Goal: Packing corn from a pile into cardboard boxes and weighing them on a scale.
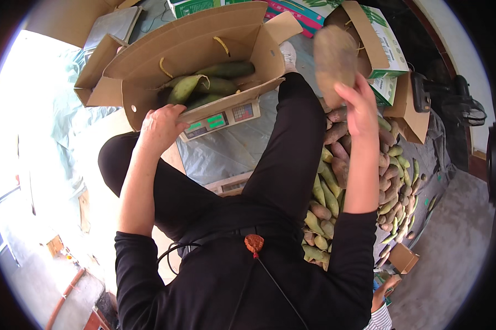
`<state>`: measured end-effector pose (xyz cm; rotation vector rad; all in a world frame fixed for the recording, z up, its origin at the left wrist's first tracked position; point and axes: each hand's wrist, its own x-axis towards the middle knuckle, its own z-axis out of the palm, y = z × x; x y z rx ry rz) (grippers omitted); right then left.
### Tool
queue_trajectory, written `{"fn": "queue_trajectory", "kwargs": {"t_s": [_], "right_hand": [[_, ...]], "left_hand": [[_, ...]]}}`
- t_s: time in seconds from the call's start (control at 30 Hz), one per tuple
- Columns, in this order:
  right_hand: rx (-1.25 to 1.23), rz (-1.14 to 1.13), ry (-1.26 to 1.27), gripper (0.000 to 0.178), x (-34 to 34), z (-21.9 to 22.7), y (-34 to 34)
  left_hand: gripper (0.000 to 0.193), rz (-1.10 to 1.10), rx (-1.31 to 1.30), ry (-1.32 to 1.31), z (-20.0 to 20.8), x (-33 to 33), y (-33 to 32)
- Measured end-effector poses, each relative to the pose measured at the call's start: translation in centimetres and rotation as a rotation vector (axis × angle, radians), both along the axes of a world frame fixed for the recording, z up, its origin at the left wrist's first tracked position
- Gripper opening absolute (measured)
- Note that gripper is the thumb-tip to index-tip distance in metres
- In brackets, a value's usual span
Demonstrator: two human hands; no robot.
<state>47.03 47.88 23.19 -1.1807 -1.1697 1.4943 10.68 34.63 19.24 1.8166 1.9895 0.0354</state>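
My right hand (359, 104) is raised over the heap at the right, closed on the lower end of a large brown oblong vegetable (334, 58), which is blurred and looks like a sweet potato. In front of me, an open cardboard box (198, 41) with yellow rope handles sits on a digital scale (220, 121) with lit green displays. Several long green vegetables (217, 85) lie inside it, one pale green (186, 88) near the front. At the box's near left rim, my left hand (161, 129) has its fingers bent over the edge.
A heap of brown and green vegetables (391, 181) spreads along my right side. Behind it stand an open carton (363, 38) and a black fan (451, 99). Another person's hand (388, 289) shows at the lower right, by a small cardboard box (404, 258).
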Motion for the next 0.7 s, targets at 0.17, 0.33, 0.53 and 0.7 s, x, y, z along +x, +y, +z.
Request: {"fn": "queue_trajectory", "kwargs": {"t_s": [0.17, 0.33, 0.53, 0.7], "right_hand": [[0.024, 0.139, 0.012, 0.069, -7.1, 0.3, 1.7], [0.272, -0.024, -0.415, 0.065, -7.9, -3.0, 2.6], [0.044, -0.163, -0.293, 0.044, 1.1, -6.7, 0.0], [-0.181, -0.323, -0.462, 0.031, 10.7, -14.3, -6.4]], "left_hand": [[0.037, -0.011, -0.011, 0.010, 0.0, 0.0, 0.1], [0.037, -0.018, -0.027, 0.022, -0.2, 0.1, 0.2], [0.037, -0.018, -0.030, 0.002, 0.1, 0.2, 0.1], [0.038, -0.009, -0.035, 0.005, 0.3, 0.7, 0.5]]}}
